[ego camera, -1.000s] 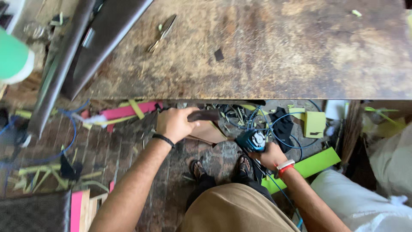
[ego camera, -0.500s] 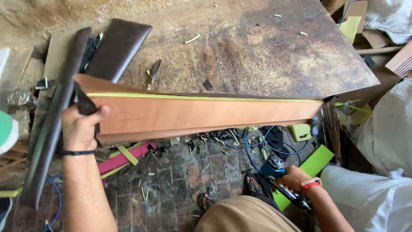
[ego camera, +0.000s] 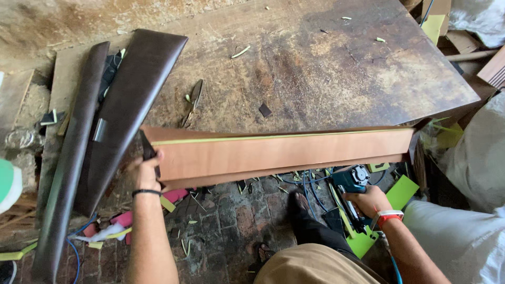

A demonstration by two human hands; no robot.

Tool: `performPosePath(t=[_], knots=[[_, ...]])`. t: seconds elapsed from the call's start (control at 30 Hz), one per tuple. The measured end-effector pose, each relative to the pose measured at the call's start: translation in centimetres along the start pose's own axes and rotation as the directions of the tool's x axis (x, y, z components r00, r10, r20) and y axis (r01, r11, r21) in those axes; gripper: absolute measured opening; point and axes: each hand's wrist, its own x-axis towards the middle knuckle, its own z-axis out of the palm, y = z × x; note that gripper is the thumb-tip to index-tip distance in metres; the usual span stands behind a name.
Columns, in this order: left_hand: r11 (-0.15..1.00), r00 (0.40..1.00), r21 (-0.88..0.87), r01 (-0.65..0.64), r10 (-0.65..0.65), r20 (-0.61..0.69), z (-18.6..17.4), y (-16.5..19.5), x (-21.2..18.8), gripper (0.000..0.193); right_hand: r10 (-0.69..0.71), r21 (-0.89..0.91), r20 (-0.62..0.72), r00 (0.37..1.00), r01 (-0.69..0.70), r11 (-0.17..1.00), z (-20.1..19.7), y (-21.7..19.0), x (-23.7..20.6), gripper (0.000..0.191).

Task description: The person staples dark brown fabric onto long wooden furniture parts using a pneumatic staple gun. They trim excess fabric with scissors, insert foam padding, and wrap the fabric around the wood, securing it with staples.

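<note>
A single head-worn camera looks steeply down from above the person's chest, facing forward across the desk [ego camera: 326, 68], which fills the upper frame. The brick floor [ego camera: 226, 231] and the person's lap lie close at the bottom edge; the far left probably distorts slightly.

scissors [ego camera: 192, 103] on worn workbench [ego camera: 336, 79]

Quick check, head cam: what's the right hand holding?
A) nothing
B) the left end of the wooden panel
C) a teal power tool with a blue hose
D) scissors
C: the right hand grips a teal power tool below the table edge, with a blue hose trailing by the wrist; the left hand holds the long wooden panel at its left end, and the scissors lie untouched on the table.
</note>
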Motion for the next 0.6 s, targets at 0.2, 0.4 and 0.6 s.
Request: performPosePath(t=[0.2, 0.4, 0.6], knots=[[0.968, 0.967, 0.123, -0.22, 0.199, 0.158, 10.7, 8.3, 5.8, 0.014, 0.068, -0.027, -0.005, 0.998, -0.068, 0.997, 1.4, -3.1, 6.0, 0.037], [0.92, 0.876, -0.025, -0.391, 0.381, 0.295, 14.2, 15.9, 7.5, 0.013, -0.075, 0.085, -0.185, 0.98, 0.092, 0.992, -3.2, -8.0, 11.0, 0.04], [0.977, 0.977, -0.016, -0.212, 0.212, 0.005, 14.3, 12.0, 11.6, 0.02, -0.254, 0.012, -0.316, 0.914, 0.271, 0.962, -8.7, -10.8, 14.7, 0.042]])
